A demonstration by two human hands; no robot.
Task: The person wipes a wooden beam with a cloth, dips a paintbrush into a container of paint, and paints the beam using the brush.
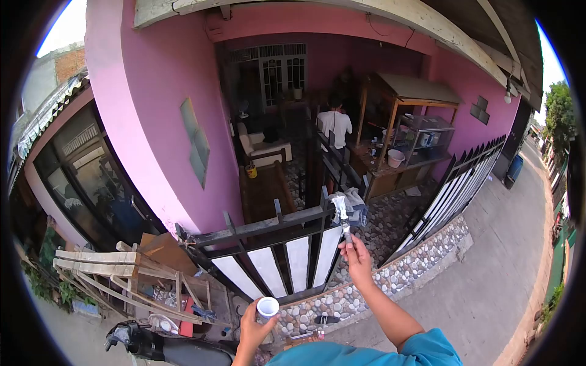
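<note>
My right hand (359,261) is closed round the handle of a paintbrush (342,213), whose bristles, coated white, point up near the end of the black and white metal fence (298,262). Grey and blue cloths (355,210) hang on the fence just behind the brush. Lower down, my left hand (255,329) grips a small white cup (267,307) held upright; its inside looks pale. Black rails and spikes frame the white fence panels.
Below the fence runs a pebbled ledge (390,279) with a dark sandal (326,319). A motorbike (183,352) and a wooden frame (122,262) stand at lower left. A person in a white shirt (335,125) is inside, near a wooden stall (390,177).
</note>
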